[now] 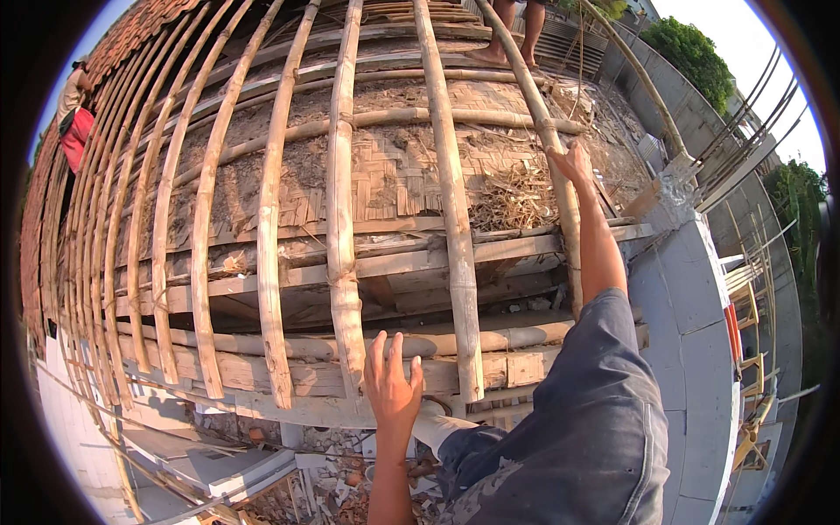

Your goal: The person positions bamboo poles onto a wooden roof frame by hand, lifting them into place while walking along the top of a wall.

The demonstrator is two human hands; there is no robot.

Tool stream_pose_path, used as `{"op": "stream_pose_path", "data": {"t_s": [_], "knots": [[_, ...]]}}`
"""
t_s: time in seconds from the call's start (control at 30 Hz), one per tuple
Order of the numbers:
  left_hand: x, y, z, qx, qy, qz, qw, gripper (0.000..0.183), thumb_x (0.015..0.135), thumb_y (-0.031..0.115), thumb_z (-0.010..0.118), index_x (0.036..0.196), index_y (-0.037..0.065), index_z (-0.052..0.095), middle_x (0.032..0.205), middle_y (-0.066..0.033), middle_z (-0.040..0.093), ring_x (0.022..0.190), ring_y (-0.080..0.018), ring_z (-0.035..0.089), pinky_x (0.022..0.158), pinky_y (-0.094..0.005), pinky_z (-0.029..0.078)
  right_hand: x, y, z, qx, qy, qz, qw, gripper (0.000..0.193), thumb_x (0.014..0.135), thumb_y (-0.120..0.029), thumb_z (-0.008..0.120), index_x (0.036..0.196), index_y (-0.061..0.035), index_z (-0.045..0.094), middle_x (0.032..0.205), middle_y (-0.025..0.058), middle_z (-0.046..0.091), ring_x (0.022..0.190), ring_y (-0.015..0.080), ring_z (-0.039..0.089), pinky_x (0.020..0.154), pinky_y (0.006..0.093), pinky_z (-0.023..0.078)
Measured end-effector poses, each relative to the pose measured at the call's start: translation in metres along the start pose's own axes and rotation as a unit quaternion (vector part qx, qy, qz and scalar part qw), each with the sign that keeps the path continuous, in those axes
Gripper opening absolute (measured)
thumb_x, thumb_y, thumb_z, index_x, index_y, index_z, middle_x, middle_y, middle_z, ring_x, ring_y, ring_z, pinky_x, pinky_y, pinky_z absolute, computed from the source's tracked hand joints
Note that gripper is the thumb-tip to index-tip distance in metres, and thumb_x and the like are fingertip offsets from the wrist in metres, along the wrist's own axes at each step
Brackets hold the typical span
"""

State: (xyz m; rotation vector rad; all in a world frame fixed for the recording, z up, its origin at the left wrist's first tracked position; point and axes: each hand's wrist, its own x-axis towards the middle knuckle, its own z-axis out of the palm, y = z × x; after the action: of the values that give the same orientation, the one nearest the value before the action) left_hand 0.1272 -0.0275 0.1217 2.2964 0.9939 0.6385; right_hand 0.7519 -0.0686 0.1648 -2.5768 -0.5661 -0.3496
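Note:
My right arm stretches forward, and my right hand (pixel 573 164) is closed on the rightmost bamboo pole (pixel 567 223) of the roof frame. Lower down, my left hand (pixel 392 389) is open with its fingers spread. It is in front of a wooden beam (pixel 315 376), beside the lower end of another bamboo pole (pixel 346 297); whether it touches either one I cannot tell. Between my hands another bamboo pole (pixel 455 236) slopes down to a cut end. Several similar poles run side by side to the left. My fingertips on the right are partly hidden.
Woven bamboo matting (pixel 385 179) with dry debris (pixel 516 199) lies under the poles. A grey block wall (pixel 687 350) stands at right. Rubble (pixel 341 481) lies far below. One person (pixel 74 109) is at far left; another person's feet (pixel 507 57) are at the top.

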Motion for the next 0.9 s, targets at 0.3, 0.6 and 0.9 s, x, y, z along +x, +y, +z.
{"op": "stream_pose_path", "data": {"t_s": [0.3,0.6,0.9], "knots": [[0.113,-0.063,0.002,0.109,0.066,-0.071,0.989,0.085,0.087,0.016,0.08,0.158,0.005,0.033,0.159,-0.0269,0.032,0.147,-0.0463,0.033,0.121,-0.0573,0.032,-0.014,-0.013,-0.026,-0.003,-0.065,0.048,0.997,0.1,0.073,-0.067,0.08,0.125,0.0166,0.061,0.118,0.037,0.068,0.114,0.0442,0.068,0.096,0.0493,0.055],[0.153,-0.063,-0.001,0.058,0.134,0.001,0.989,0.07,0.082,0.025,0.082,0.137,0.002,0.046,0.133,-0.021,0.054,0.128,-0.042,0.051,0.11,-0.0537,0.039,-0.002,0.012,0.017,0.061,-0.145,0.115,0.981,0.084,0.066,-0.062,0.089,0.098,0.014,0.073,0.096,0.0309,0.074,0.092,0.0377,0.075,0.081,0.0451,0.058],[0.216,-0.058,-0.01,0.049,0.096,0.078,0.991,0.077,0.082,0.022,0.081,0.146,0.002,0.041,0.137,-0.0226,0.052,0.13,-0.0433,0.049,0.11,-0.0547,0.038,-0.015,0.005,0.033,0.07,-0.103,0.117,0.985,0.065,0.071,-0.041,0.086,0.111,0.0073,0.069,0.105,0.0268,0.072,0.097,0.0372,0.072,0.084,0.0452,0.057]]}}
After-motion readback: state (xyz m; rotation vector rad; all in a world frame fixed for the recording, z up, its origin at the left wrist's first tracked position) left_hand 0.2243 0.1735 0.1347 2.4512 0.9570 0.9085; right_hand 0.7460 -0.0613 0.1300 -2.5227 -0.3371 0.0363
